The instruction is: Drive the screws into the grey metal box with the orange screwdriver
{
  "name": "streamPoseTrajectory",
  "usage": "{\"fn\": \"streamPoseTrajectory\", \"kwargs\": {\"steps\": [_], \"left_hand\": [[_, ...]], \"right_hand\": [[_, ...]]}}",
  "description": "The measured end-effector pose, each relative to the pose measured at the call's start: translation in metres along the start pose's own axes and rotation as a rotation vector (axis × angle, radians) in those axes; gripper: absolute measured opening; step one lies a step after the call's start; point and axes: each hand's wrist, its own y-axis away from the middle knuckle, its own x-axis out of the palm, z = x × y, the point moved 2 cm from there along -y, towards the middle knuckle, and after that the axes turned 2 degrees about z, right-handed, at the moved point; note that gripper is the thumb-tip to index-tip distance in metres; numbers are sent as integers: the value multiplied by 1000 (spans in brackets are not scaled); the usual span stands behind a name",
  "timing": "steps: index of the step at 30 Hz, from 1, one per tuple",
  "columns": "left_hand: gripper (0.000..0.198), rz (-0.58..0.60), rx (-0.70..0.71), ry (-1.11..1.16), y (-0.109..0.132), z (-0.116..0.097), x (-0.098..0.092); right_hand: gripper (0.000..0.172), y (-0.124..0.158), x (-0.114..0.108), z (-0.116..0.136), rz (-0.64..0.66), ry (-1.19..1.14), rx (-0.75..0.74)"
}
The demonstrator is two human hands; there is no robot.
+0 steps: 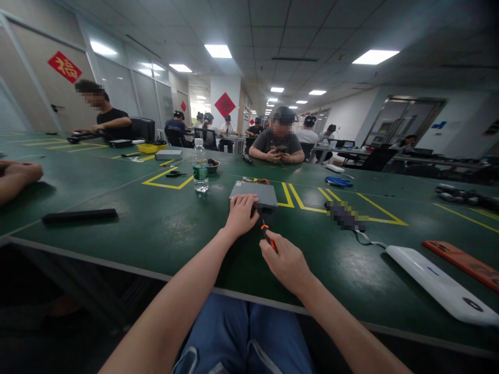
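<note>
A grey metal computer power supply [255,194] lies on the green table, coloured wires showing behind it. My left hand [242,212] grips its left front corner, fingers over the top. In my right hand [284,258] is a screwdriver [268,237] with an orange and black handle. Its shaft points at the front face of the power supply, near the left hand. Whether the tip sits in a screw is too small to tell.
A water bottle [200,169] stands behind and left, beside a metal bowl [212,165]. To the left lies a black bar [80,215]. On the right are a white power bank [438,283] and an orange phone [463,262]. A person [277,140] sits opposite.
</note>
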Motion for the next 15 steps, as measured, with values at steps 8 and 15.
{"fn": "streamPoseTrajectory", "kwargs": {"steps": [8,15], "left_hand": [[29,-13,-4,-9,1,0,1],[29,-15,-10,-4,1,-1,0]], "right_hand": [[12,-7,-3,-1,-17,3,62],[15,-6,3,-1,7,-120,-4]]}}
